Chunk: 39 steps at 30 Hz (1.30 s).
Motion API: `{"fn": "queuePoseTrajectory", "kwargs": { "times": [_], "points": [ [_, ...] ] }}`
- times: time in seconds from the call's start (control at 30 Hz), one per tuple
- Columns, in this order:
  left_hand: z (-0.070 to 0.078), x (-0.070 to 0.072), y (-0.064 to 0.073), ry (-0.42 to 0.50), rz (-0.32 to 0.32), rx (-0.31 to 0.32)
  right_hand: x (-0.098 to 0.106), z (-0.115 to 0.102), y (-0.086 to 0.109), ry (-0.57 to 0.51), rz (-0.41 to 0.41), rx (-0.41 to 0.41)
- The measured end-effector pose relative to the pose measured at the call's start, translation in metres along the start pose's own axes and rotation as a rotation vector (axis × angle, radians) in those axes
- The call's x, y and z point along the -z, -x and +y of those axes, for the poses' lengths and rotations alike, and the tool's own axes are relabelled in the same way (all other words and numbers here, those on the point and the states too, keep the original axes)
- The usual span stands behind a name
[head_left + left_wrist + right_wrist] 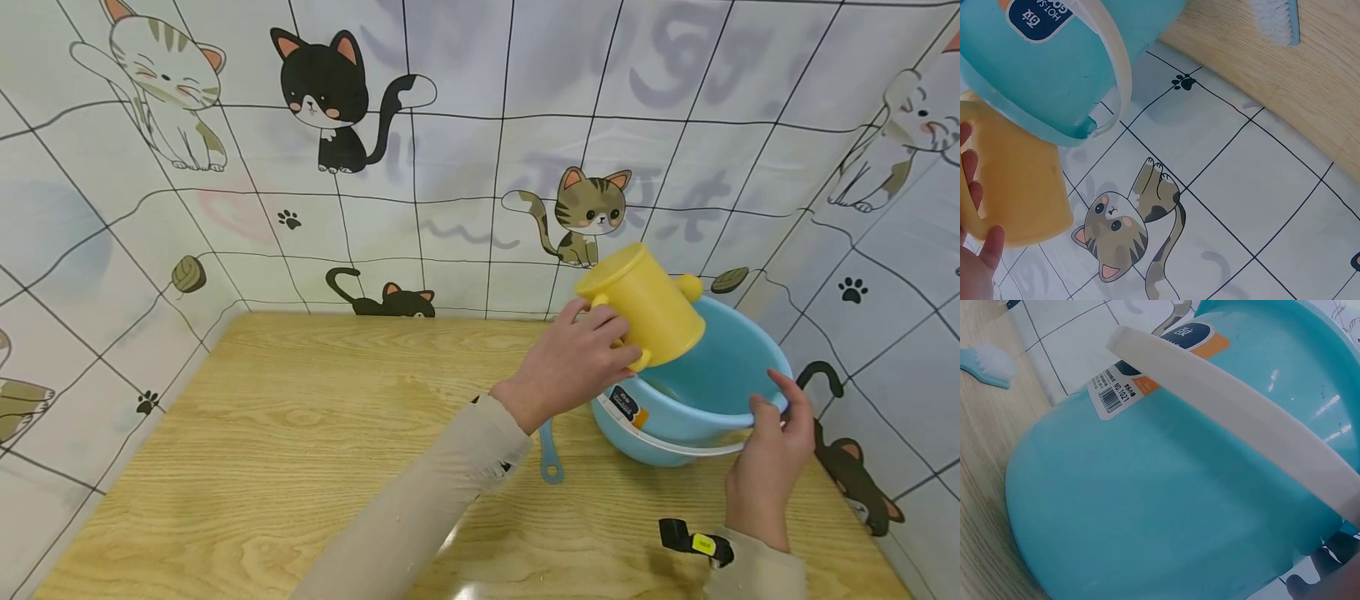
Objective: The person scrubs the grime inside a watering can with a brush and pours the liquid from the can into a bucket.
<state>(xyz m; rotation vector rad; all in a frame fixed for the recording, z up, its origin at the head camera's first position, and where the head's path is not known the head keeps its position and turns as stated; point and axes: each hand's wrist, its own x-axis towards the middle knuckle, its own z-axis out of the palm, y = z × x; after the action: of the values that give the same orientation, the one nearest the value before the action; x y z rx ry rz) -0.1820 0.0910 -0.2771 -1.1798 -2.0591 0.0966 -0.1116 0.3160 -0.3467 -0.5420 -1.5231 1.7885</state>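
My left hand (577, 358) grips the handle of a yellow plastic cup (652, 304), holding it tilted over the left side of a light blue bucket (637, 446). A rounded yellow knob sticks out on the cup's far side. In the left wrist view the fingers curl through the handle of the cup (1022, 175), beside the bucket rim. My right hand (772, 467) holds the bucket's right rim, thumb and fingers on either side of it. The bucket's white handle (1241, 419) hangs down across its front, near a printed label (1113, 390).
A brush with a blue handle (551, 458) and white bristles (994, 361) lies on the wooden table (300, 433), left of the bucket. Cat-patterned sheeting (465, 158) rises behind the table and at both sides, close to the bucket on the right.
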Motion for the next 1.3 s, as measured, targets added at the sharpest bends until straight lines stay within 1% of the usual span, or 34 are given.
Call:
{"fn": "queuePoseTrajectory", "kwargs": {
  "times": [0.3,0.6,0.8,1.0,1.13,1.3],
  "points": [
    [-0.002,0.000,-0.001,0.022,0.009,-0.020,0.000,0.000,0.000,0.000,0.000,0.001],
    [-0.002,0.000,0.000,0.033,0.017,-0.008,0.000,0.001,0.001,0.001,-0.004,0.001],
    [-0.001,-0.003,0.001,0.042,0.031,0.010,0.000,0.001,0.000,-0.014,-0.006,0.002],
    [0.001,-0.004,0.003,0.049,0.012,0.037,0.000,0.001,-0.001,-0.015,-0.010,0.001],
    [0.002,-0.006,0.004,0.035,-0.008,0.059,0.000,0.002,-0.001,-0.016,-0.012,0.009],
    [0.002,-0.010,0.007,0.058,0.004,0.069,0.000,0.002,-0.001,-0.016,-0.005,0.010]
  ]
}}
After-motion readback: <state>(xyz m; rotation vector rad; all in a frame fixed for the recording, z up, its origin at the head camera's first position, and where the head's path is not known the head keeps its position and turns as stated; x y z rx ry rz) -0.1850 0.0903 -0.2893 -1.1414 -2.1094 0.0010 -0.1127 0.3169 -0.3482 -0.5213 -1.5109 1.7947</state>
